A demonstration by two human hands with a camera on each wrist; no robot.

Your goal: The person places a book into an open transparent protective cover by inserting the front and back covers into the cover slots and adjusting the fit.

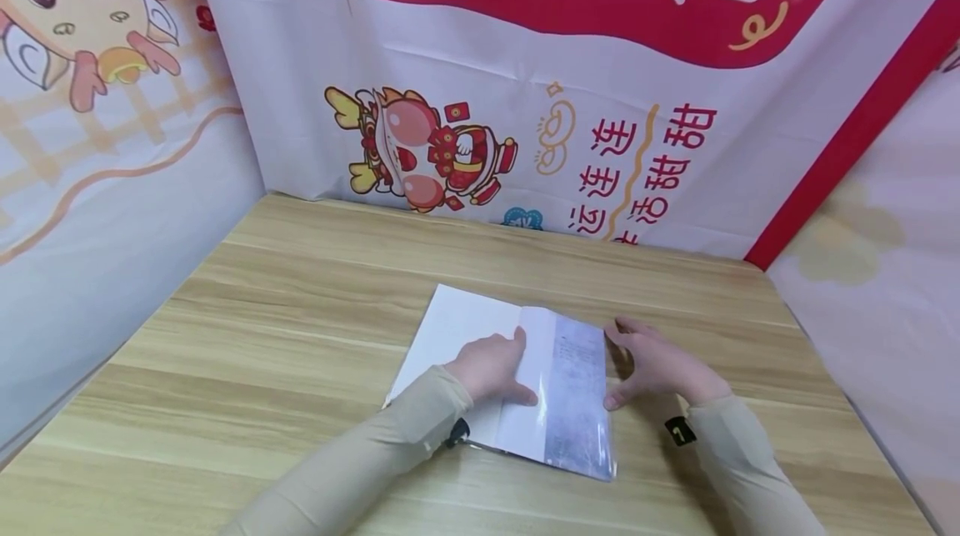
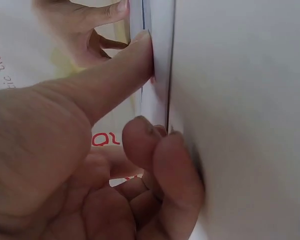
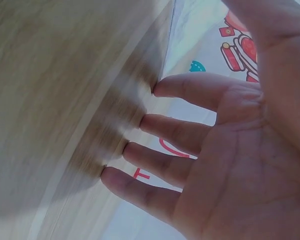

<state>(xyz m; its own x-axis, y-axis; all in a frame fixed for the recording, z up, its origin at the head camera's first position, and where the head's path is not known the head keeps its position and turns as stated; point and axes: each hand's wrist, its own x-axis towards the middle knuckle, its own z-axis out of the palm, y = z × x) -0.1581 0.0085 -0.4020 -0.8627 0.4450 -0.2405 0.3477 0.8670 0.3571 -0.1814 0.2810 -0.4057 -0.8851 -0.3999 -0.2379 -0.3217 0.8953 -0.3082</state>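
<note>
An open book (image 1: 467, 321) lies on the table, with a blank white page at its left. On its right side, a glossy flap shows a white strip and a purple-blue band (image 1: 577, 386) with small print. My left hand (image 1: 489, 365) rests on the book near the middle fold; the thumb points right over the white strip. In the left wrist view its other fingers (image 2: 177, 170) bend loosely against the white surface. At the book's right edge is my right hand (image 1: 663, 365), thumb against that edge. The right wrist view shows its spread fingertips (image 3: 135, 147) on the wood.
The wood-grain table (image 1: 300, 336) extends around the book on all sides. Printed cloth hangs behind it (image 1: 465, 44) and at the left (image 1: 112, 152) and right (image 1: 892, 269) sides. A black numbered tag (image 1: 680, 432) sits by the right sleeve.
</note>
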